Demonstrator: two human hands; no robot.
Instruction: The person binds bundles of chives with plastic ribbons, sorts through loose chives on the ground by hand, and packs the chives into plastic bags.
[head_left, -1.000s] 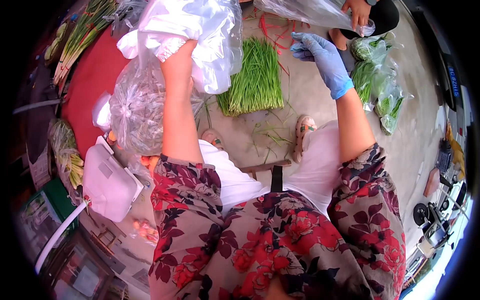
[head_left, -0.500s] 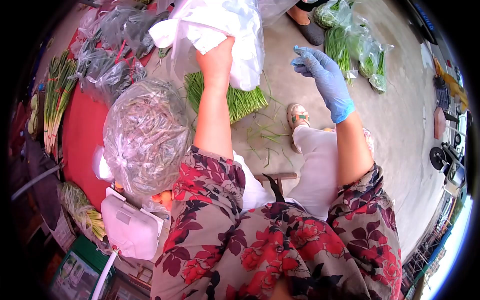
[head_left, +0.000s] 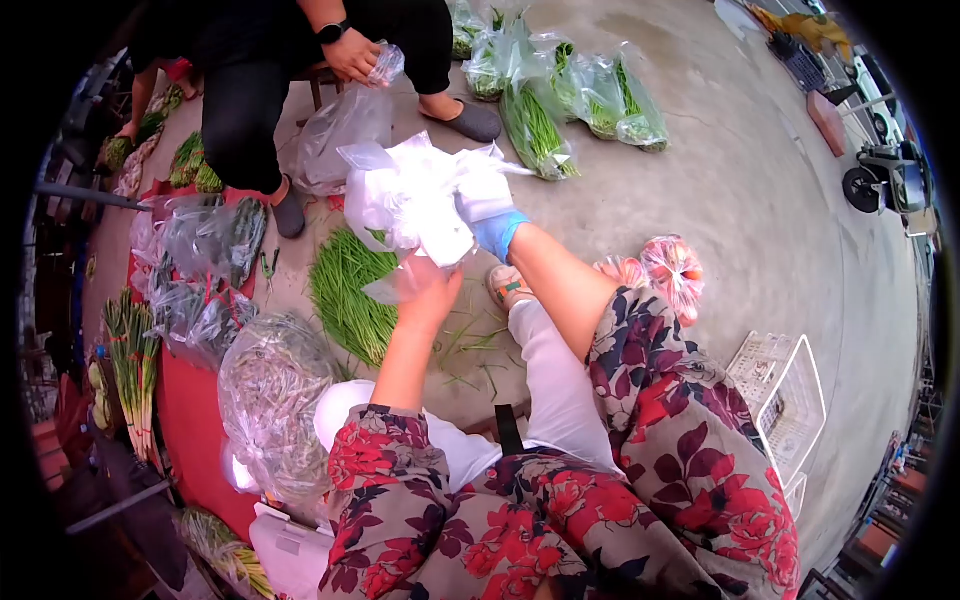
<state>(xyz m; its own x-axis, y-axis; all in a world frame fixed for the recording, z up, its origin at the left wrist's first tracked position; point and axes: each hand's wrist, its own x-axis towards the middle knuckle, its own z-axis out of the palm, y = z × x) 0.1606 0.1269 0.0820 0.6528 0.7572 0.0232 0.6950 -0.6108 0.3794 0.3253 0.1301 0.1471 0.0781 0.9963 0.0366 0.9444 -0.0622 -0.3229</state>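
I'm holding both arms (head_left: 565, 275) slanting inward, my bare left hand (head_left: 432, 296) gripping nearer, my gloved right hand (head_left: 497, 232) sitting farther off, partly hidden.

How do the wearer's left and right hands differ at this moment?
The left hand is bare, while the right hand wears a blue glove.
The left hand shows at the lower edge of the white plastic; the right hand is at its right side, with its fingers hidden, so its grip cannot be told.
Both hands are at the same white plastic, and both arms come out of floral sleeves.
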